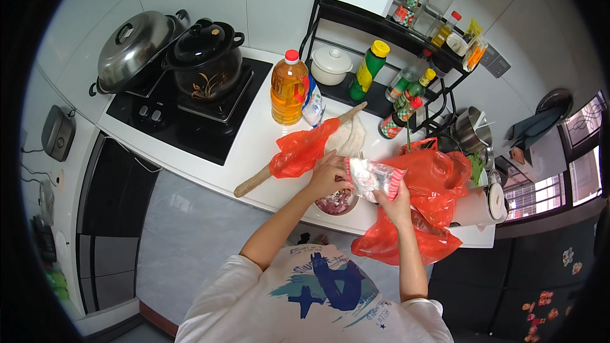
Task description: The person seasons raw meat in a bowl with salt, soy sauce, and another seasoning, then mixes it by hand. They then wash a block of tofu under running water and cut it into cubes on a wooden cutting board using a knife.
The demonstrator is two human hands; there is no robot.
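Note:
A clear plastic packet [374,178] with red-striped ends and white contents is held up above the counter. My right hand [394,202] grips its right end, thumb across the front. At the other end, the curled fingers of my left hand [329,176] hold the packet's left edge. Below the hands sits a round bowl [355,207] of minced meat [335,201], with white bits on top; my left hand and the packet hide part of it. Beyond my left hand a wooden rolling pin [252,181] lies slantwise, a red plastic bag [305,147] draped over its middle.
Red plastic bags [433,181] crowd the right, one overhanging the counter edge. Behind are a pale cloth [348,138], an oil bottle [289,90] and a black rack [362,19] of seasonings. A black lidded pot [207,62] and steel wok [136,50] occupy the cooktop [205,138].

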